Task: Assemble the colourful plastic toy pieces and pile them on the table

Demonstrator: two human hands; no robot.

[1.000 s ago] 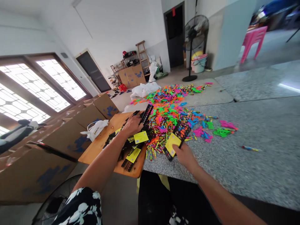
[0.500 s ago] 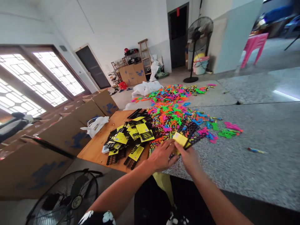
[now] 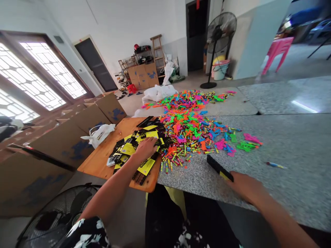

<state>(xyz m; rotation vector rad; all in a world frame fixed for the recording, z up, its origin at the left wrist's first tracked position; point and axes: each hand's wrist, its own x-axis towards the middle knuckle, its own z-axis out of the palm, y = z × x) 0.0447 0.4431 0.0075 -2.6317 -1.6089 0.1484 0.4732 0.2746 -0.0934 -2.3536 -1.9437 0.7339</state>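
Note:
My left hand (image 3: 147,147) reaches over a wooden board, its fingers lying on a heap of black plastic lattice pieces with yellow labels (image 3: 128,149). Whether those fingers grip a piece is hard to see. Over the grey stone tabletop (image 3: 191,175), my right hand (image 3: 241,184) is closed on one end of a black plastic lattice piece (image 3: 216,165), turned nearly edge-on and showing a strip of yellow. Between the hands and farther back spreads a large pile of toy pistols (image 3: 193,129) in bright colours, mixed with small striped sticks (image 3: 172,162).
A white plastic bag (image 3: 101,134) rests at the wooden board's (image 3: 95,162) left edge. Tall cardboard boxes (image 3: 62,148) line the left. One floor fan (image 3: 59,213) stands at lower left, another standing fan (image 3: 217,32) at the back. A single striped stick (image 3: 275,165) lies on the right.
My hands were together at the pile's near edge with lattice pieces. The left has moved left onto the heap; the right has moved right and nearer, carrying a black lattice piece.

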